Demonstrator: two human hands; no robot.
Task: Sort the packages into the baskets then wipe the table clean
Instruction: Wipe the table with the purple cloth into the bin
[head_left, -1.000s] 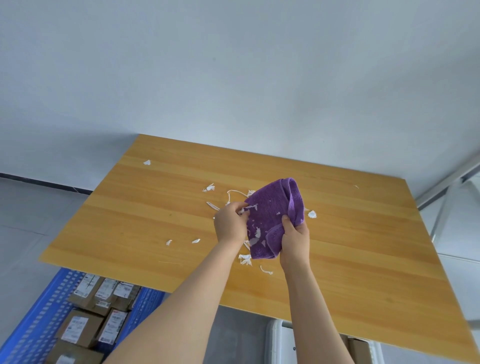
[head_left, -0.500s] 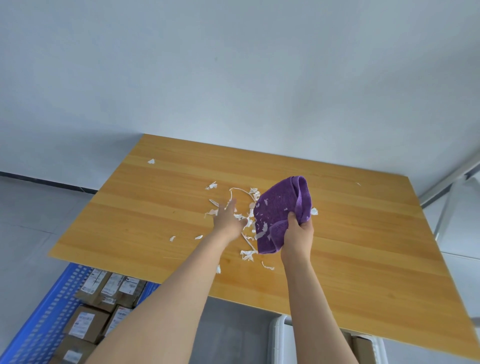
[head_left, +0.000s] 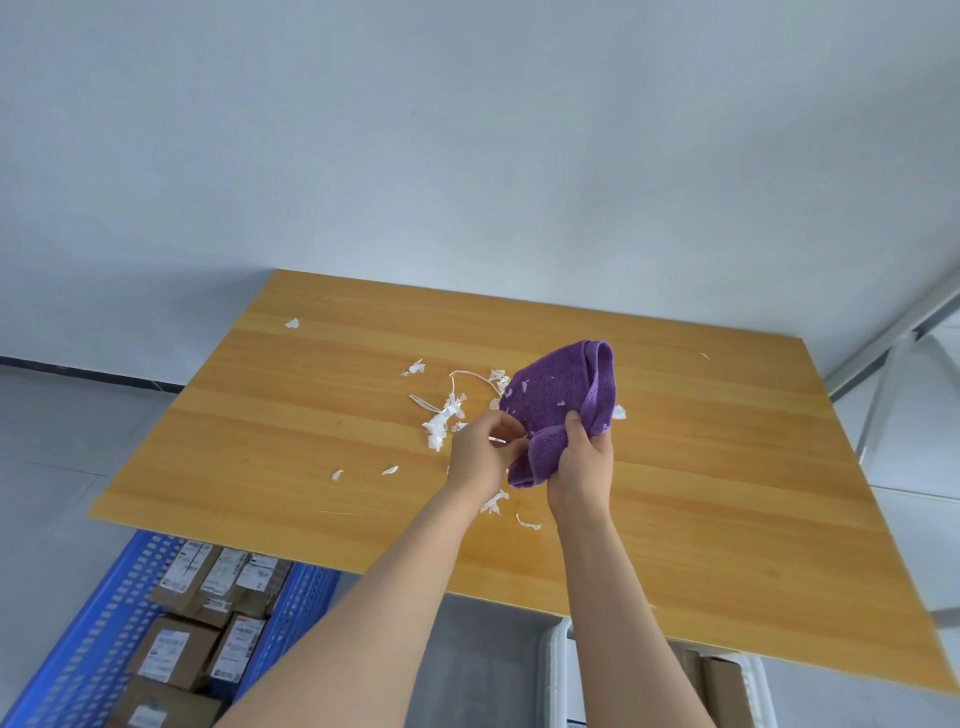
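Sorting looked done: no pkgs lay on the bench. Labelled cardboard packages sat in the blue basket on the floor below the bench's near-left corner. A white basket showed under the near edge w/ a brown box partly visible inside. Whether every pkg was binned couldn't be told, as the view cut off there.

Wiping was under way, not finished. The purple cloth was held up off the bench over its ctr, bunched, w/ white flecks stuck to it. The right hand gripped its lower part, thumb laid over the fold. The left hand was right beside it, fingers curled at the cloth's near fold. Whether it pinched cloth or a scrap couldn't be made out.

Left to do: torn paper scraps lay clustered at the bench ctr, just left of the cloth, incl. a thin looped strip. There were strays too:
- a lone scrap near the far-left corner
- two more btwn ctr and the left edge
- a few toward the near edge by the wrists
- a speck near the far-right corner

Judged approx. in the task's second half, w/ the wipe itself early. The debris needed gathering and taking off the bench, and the corner strays would be easy to miss.
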